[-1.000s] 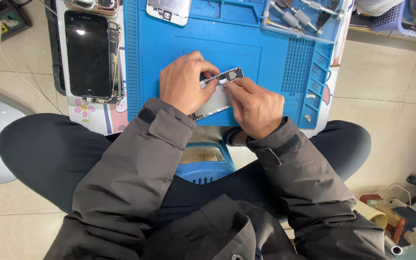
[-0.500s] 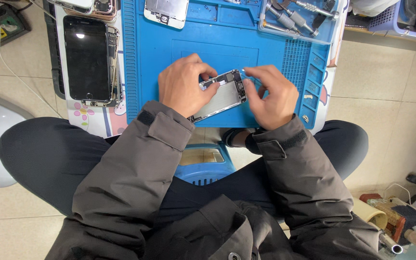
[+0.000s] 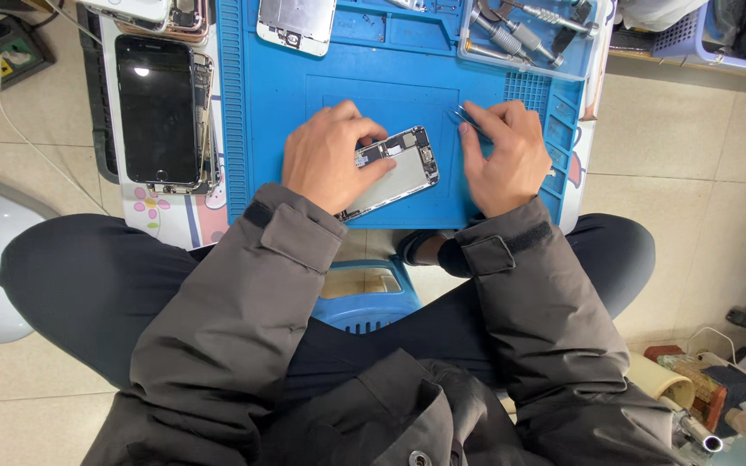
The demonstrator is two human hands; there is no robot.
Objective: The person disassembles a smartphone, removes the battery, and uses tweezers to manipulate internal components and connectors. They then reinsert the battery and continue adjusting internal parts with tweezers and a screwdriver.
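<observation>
Hands are seen at work over a blue repair mat (image 3: 304, 103). An opened phone chassis (image 3: 395, 168), its internals exposed, is lain near the middle of the mat, tilted, and is pinned down at its left end by the left hand (image 3: 331, 160), whose fingers are curled narrowly over it. Just right of the chassis, thin metal tweezers (image 3: 470, 122) are pinched in the right hand (image 3: 501, 155), tips kept apart from the phone. Far right, screwdrivers (image 3: 511, 34) are gathered in a tray. A dark-screened phone (image 3: 157, 108) is laid left of the mat, a detached screen panel (image 3: 297, 22) at the far edge.
</observation>
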